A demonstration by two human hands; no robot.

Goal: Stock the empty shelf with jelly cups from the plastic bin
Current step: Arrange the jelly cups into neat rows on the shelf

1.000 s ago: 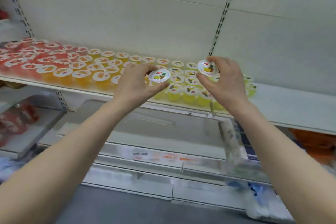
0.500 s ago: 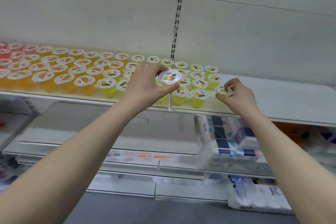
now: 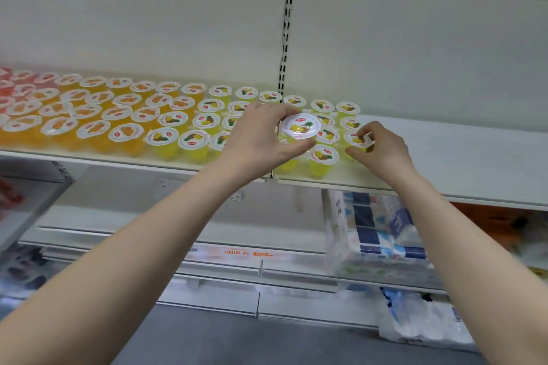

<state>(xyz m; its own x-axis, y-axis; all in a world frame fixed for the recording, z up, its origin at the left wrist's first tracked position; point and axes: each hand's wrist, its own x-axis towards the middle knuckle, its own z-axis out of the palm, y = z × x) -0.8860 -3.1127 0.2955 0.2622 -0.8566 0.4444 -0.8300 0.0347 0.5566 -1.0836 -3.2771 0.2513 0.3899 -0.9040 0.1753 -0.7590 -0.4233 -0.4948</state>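
My left hand point(image 3: 261, 139) grips a yellow pineapple jelly cup point(image 3: 300, 127) just above the front rows on the white shelf point(image 3: 444, 163). My right hand point(image 3: 382, 151) pinches a second yellow jelly cup point(image 3: 357, 139) that stands on the shelf at the right end of the yellow rows. Rows of yellow cups point(image 3: 192, 139), orange cups point(image 3: 92, 127) and red cups point(image 3: 12, 83) fill the shelf to the left. The plastic bin is out of view.
The shelf surface to the right of the cups is bare. A slotted upright point(image 3: 284, 38) runs up the back panel. Below, a wrapped tissue pack point(image 3: 376, 231) sits on a lower shelf, with a plastic bag point(image 3: 421, 320) underneath.
My right hand has lowered its cup from in the air onto the shelf at the right end of the rows. My left hand has kept its cup and shifted right with the view.
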